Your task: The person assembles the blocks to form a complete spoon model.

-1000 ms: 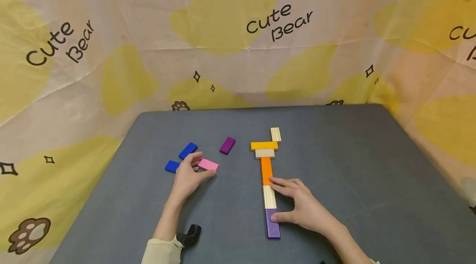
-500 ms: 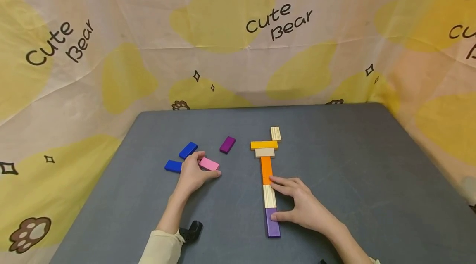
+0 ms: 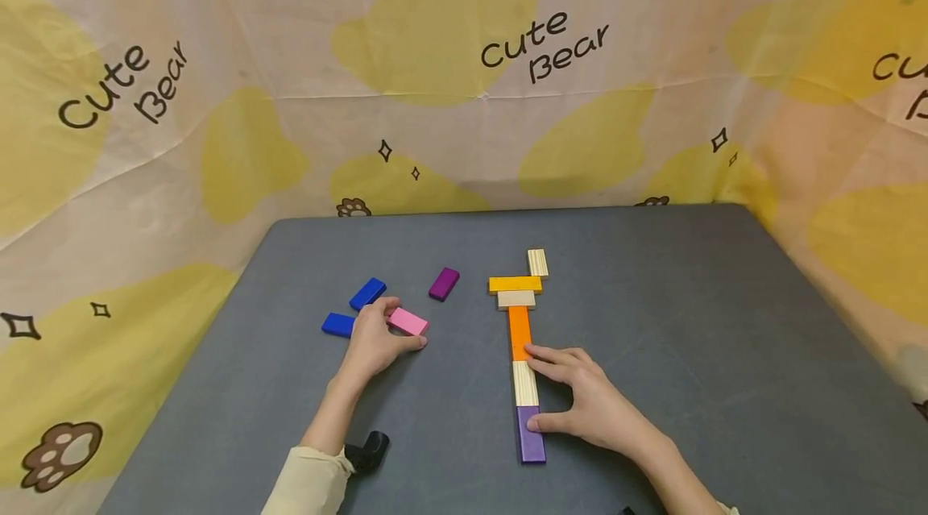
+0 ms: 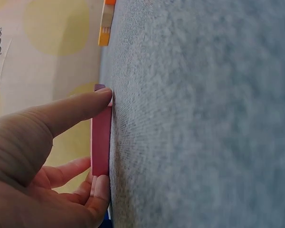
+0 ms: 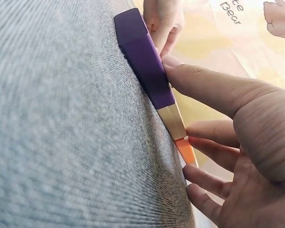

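A pink wooden block (image 3: 408, 321) lies on the table, with my left hand (image 3: 375, 343) holding it lengthwise. In the left wrist view, the thumb is at one end of the pink block (image 4: 101, 142) and the fingertips are at the other. My right hand (image 3: 587, 398) rests against a row of blocks. Its thumb touches the purple block (image 3: 532, 446), and the other fingertips lie along the plain wood block (image 3: 525, 384) and the orange block (image 3: 519, 330). A beige block (image 3: 515, 301) and a yellow-orange block (image 3: 515, 284) lie crosswise at the row's far end.
Two blue blocks (image 3: 367, 294) lie beside the left hand, one partly covered by it. A magenta-purple block (image 3: 444, 284) lies between them and the row. Another plain wood block (image 3: 537, 263) sits past the yellow-orange one. A patterned cloth (image 3: 449, 56) hangs behind the grey table (image 3: 689, 297).
The left hand and pink block have shifted slightly to the right, and more of the nearer blue block shows. The right hand and the row have stayed in place.
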Motion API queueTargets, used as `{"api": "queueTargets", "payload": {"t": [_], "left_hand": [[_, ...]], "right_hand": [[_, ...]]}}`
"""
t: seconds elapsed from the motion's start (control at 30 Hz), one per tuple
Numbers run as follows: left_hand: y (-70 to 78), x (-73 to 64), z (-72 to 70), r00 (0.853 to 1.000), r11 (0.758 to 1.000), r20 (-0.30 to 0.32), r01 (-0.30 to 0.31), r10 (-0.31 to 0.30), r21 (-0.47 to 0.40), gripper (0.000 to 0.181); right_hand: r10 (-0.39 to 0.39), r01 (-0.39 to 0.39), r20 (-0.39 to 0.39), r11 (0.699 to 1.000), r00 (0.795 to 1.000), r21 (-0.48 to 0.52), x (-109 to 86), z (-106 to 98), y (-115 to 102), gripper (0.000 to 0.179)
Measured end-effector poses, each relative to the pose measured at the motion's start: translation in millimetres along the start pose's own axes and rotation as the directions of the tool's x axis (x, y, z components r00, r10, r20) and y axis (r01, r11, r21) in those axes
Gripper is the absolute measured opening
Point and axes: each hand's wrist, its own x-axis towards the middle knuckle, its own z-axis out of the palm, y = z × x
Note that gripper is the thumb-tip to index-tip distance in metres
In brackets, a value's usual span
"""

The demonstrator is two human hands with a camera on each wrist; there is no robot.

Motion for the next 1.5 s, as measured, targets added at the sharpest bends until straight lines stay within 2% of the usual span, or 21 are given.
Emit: {"api": "queueTargets", "payload": {"t": [0.23, 0.6, 0.9, 1.23, 1.37, 1.5], "left_hand": [[-0.6, -0.8, -2.0, 0.999, 0.999, -0.021, -0.035, 0.035, -0.004, 0.078], [-4.8, -1.4, -5.6, 0.995, 0.995, -0.001, -0.096, 0.096, -0.018, 0.078], [-4.6, -2.6, -7.7, 0.994, 0.994, 0.004, -0.105, 0.105, -0.028, 0.077], [-6.6, -0.7, -7.2, 0.993, 0.991, 0.008, -0.118, 0.119, -0.064, 0.078], [-4.4, 0.3, -8.1, 0.986, 0.984, 0.014, -0.167, 0.168, -0.059, 0.078], [2.6, 2.6, -10.7, 0.971, 0.971, 0.027, -0.237, 0.238, -0.045, 0.077]], "right_hand": [[-0.006, 0.006, -0.005, 1.0, 1.0, 0.001, -0.3, 0, 1, 0.082], [-0.024, 0.024, -0.015, 1.0, 1.0, 0.002, -0.7, 0, 1, 0.081], [-0.012, 0.012, -0.004, 1.0, 1.0, -0.008, -0.6, 0, 1, 0.081], [-0.039, 0.039, -0.021, 0.999, 0.999, -0.004, -0.6, 0, 2, 0.081], [-0.035, 0.035, -0.02, 0.999, 0.999, 0.0, -0.6, 0, 2, 0.081], [-0.028, 0.028, -0.021, 1.0, 0.999, -0.001, -1.0, 1, 2, 0.082]]}}
